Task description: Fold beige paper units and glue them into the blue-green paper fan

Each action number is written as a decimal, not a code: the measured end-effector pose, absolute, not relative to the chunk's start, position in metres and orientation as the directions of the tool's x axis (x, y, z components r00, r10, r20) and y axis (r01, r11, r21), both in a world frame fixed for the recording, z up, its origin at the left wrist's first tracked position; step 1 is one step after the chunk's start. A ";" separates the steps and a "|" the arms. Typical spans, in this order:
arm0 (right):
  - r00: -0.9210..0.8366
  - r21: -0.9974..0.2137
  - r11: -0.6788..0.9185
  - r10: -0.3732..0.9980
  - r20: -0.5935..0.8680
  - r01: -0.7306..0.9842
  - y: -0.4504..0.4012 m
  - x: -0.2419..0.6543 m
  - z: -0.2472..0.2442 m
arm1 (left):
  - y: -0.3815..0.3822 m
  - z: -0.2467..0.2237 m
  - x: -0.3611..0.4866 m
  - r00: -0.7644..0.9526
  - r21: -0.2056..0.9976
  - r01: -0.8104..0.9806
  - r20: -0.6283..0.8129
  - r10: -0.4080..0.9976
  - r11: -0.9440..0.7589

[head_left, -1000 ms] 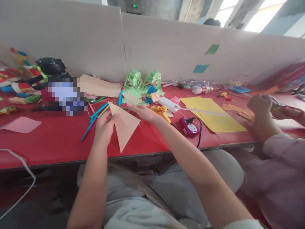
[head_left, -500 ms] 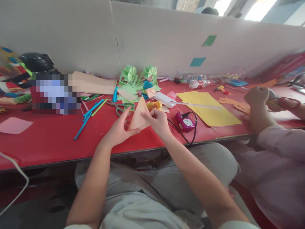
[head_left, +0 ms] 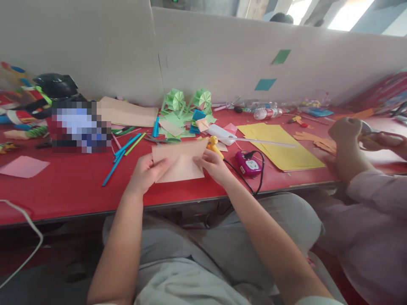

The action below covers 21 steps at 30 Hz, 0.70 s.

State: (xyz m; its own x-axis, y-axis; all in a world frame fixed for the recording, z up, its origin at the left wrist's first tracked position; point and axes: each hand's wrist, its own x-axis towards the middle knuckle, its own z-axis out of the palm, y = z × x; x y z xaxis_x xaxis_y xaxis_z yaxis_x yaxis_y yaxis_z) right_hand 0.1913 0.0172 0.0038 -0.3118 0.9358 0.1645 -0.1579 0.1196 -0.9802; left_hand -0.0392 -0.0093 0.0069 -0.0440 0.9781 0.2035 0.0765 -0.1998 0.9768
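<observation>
A creased, peach-coloured sheet of paper [head_left: 181, 163] is spread out between my hands above the front of the red table. My left hand [head_left: 146, 171] grips its left edge, thumb on top. At the right edge, my right hand [head_left: 213, 164] pinches the same sheet. Just behind the paper lie scissors [head_left: 165, 140], their handles partly covered by it. A yellow glue gun [head_left: 214, 146] rests beyond my right hand, partly hidden.
Two green folded-paper models [head_left: 174, 100] stand by the wall. Blue and green paper strips [head_left: 122, 154] lie left. A purple power socket [head_left: 248, 164] with a black cord and yellow sheets [head_left: 282, 148] lie right. A co-worker's hand [head_left: 345, 131] holds scissors at far right.
The peach paper was folded into a triangle and is now opened out flat. My hands have moved apart to its two sides.
</observation>
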 end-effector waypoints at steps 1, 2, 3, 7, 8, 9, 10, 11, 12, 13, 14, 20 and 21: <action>-0.323 -0.979 0.108 0.933 0.159 -0.172 0.018 0.192 0.003 | -0.011 0.009 -0.040 -0.011 0.981 0.058 0.185 0.983 -0.184; -0.327 -0.980 0.107 0.932 0.158 -0.168 0.019 0.192 0.003 | -0.011 0.010 -0.040 0.001 0.986 0.034 0.166 0.986 -0.165; -0.323 -0.981 0.113 0.933 0.158 -0.155 0.019 0.192 0.003 | -0.012 0.010 -0.041 0.003 0.989 0.007 0.145 0.989 -0.145; -0.303 -0.977 0.104 0.940 0.158 -0.186 0.022 0.195 0.004 | -0.015 0.012 -0.047 0.055 0.993 -0.099 0.067 0.996 -0.062; -0.301 -0.972 0.095 0.940 0.158 -0.215 0.022 0.197 0.005 | -0.016 0.013 -0.050 0.104 0.992 -0.121 0.049 0.993 -0.036; -0.302 -0.967 0.094 0.939 0.165 -0.237 0.023 0.198 0.006 | -0.018 0.015 -0.052 0.164 0.989 -0.148 0.033 0.986 -0.009; -0.307 -0.963 0.103 0.935 0.179 -0.248 0.024 0.200 0.007 | -0.019 0.017 -0.054 0.234 0.984 -0.176 0.023 0.972 0.019; -0.308 -0.962 0.128 0.930 0.201 -0.241 0.025 0.201 0.008 | -0.021 0.019 -0.056 0.315 0.978 -0.203 0.019 0.949 0.048; -0.310 -0.963 0.167 0.923 0.229 -0.213 0.026 0.202 0.010 | -0.022 0.021 -0.056 0.394 0.972 -0.221 0.017 0.919 0.077; -0.312 -0.961 0.219 0.913 0.263 -0.169 0.027 0.202 0.011 | -0.023 0.023 -0.056 0.456 0.969 -0.227 0.014 0.890 0.101; -0.318 -0.954 0.278 0.900 0.299 -0.113 0.027 0.201 0.013 | -0.023 0.024 -0.054 0.490 0.969 -0.219 0.007 0.872 0.115; -0.444 -0.829 0.559 0.739 0.507 -0.017 0.026 0.188 0.023 | -0.021 0.021 -0.031 0.301 0.992 -0.067 -0.085 0.950 0.110; -0.441 -0.829 0.558 0.737 0.512 -0.029 0.026 0.186 0.023 | -0.020 0.020 -0.029 0.308 0.990 -0.058 -0.105 0.946 0.129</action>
